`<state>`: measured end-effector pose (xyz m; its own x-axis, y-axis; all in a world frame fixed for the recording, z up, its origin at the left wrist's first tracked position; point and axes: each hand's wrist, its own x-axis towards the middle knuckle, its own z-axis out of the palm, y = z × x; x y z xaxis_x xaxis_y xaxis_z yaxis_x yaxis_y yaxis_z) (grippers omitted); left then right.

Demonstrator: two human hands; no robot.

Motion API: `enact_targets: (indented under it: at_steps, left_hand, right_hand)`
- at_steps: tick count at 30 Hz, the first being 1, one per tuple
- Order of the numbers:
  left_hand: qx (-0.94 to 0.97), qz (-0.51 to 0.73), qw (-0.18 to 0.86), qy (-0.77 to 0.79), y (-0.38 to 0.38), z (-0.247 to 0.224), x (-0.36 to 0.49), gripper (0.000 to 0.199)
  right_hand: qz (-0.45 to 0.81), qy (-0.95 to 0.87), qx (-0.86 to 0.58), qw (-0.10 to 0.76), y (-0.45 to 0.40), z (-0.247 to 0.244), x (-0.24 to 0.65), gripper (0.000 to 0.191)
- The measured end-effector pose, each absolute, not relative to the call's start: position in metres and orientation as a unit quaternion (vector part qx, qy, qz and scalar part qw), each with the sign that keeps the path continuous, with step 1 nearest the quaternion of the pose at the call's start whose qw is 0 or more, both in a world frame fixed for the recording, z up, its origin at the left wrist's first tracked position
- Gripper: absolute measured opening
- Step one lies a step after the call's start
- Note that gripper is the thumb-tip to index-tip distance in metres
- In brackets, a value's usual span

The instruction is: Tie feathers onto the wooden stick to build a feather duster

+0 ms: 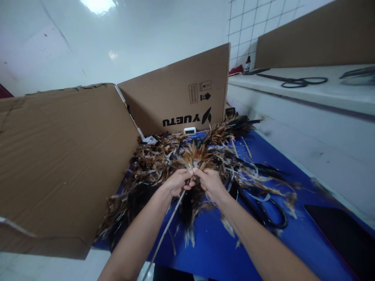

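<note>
My left hand [178,182] and my right hand [211,184] meet in the middle of the view, fingers closed, over a spread of feathers. Between their fingertips is the base of a bunch of brown feathers [195,154], its tips fanned away from me. A thin pale cord [169,223] runs from beneath my left hand down towards the bottom edge. Loose brown and black feathers [155,156] lie all around on the blue tabletop [202,244]. Scissors [274,218] with black handles rest right of my right forearm, their blades partly covered by feathers.
Cardboard panels stand as walls at the left [64,164] and back [164,95]. A small white device [190,130] sits against the back panel. Right of the table, a white ledge [331,91] bears another pair of scissors [301,82]. A dark flat object [342,234] lies front right.
</note>
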<state>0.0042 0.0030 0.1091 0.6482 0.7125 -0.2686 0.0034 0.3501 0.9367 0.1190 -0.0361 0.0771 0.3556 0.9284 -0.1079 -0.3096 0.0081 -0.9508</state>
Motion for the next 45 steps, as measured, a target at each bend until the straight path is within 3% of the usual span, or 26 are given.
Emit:
enact_targets:
  at_steps: [9,22,35,45]
  left_hand:
    - [0.470,0.262,0.768,0.347,-0.002,0.099,-0.002,0.031]
    - [0.492,0.326,0.689,0.420,-0.002,0.071,-0.003,0.038]
    - [0.521,0.345,0.640,0.447,-0.002,0.052,-0.002,0.039]
    - [0.534,0.348,0.613,0.467,-0.004,0.047,-0.004,0.034]
  right_hand:
    - [0.554,-0.319,-0.492,0.592,-0.034,0.070,0.120,0.043]
    - [0.581,-0.395,-0.515,0.490,-0.034,0.062,0.129,0.036]
    - [0.359,-0.471,-0.646,0.481,-0.028,0.053,0.123,0.017]
    - [0.321,-0.545,-0.658,0.408,-0.033,0.062,0.126,0.014]
